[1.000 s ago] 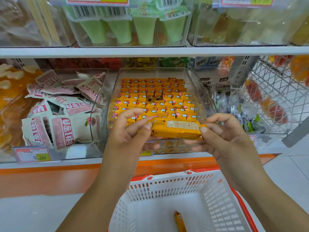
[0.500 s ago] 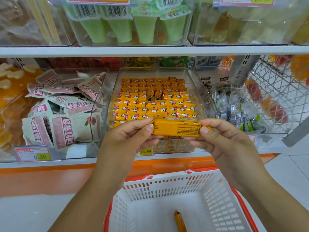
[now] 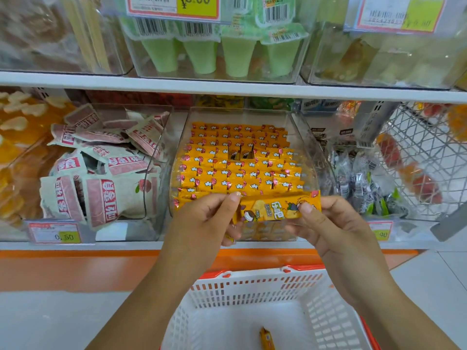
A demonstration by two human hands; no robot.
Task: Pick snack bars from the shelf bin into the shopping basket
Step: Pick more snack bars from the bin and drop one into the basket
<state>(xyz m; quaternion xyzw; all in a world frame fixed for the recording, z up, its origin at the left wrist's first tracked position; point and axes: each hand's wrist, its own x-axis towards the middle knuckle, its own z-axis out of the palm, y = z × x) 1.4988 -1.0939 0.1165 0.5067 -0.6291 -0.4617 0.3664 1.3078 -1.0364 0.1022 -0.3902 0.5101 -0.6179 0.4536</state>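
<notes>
An orange snack bar (image 3: 274,208) is held level in front of the clear shelf bin (image 3: 309,157), its printed face turned toward me. My left hand (image 3: 209,218) pinches its left end and my right hand (image 3: 326,223) pinches its right end. Rows of several orange snack bars (image 3: 237,162) fill the bin behind. Below my hands stands the white shopping basket (image 3: 252,289) with an orange rim, and one orange bar (image 3: 266,339) lies on its floor.
A clear bin of pink-and-white packets (image 3: 101,173) sits to the left, a bin of small dark wrapped sweets (image 3: 361,183) to the right, then a wire basket (image 3: 424,152). Green cups (image 3: 217,54) fill the shelf above. Price tags (image 3: 54,232) line the shelf edge.
The bar has been turned over between my hands, from its plain back with a label to its printed front. Both hands stayed at about the same height in front of the bin.
</notes>
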